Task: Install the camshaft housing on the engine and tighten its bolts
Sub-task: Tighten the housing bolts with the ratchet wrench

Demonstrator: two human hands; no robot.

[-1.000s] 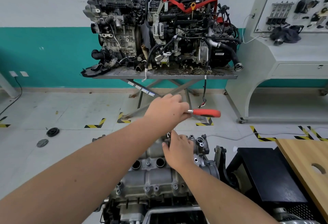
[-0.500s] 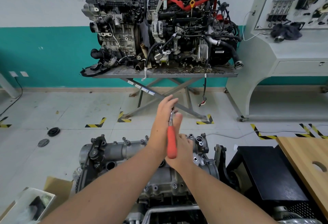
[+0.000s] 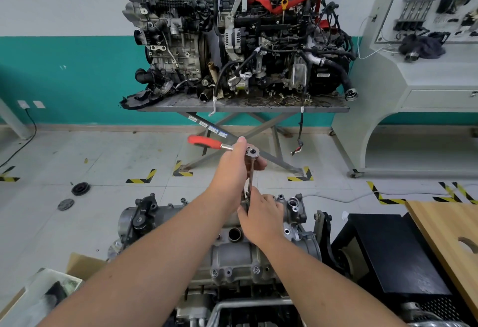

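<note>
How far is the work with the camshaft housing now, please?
Done: the camshaft housing sits on the engine, with bolts showing along its near edge. In hand: the left hand holds the ratchet, and the right hand steadies its extension at a far-edge bolt. Left: which bolts are tight cannot be told.

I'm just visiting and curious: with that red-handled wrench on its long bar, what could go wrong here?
The left hand grips the ratchet by its head, not the red handle, so it may slip under load. The long extension could tilt and pop off the bolt on the camshaft housing. The right hand, at the extension's foot, might then get pinched.
</note>
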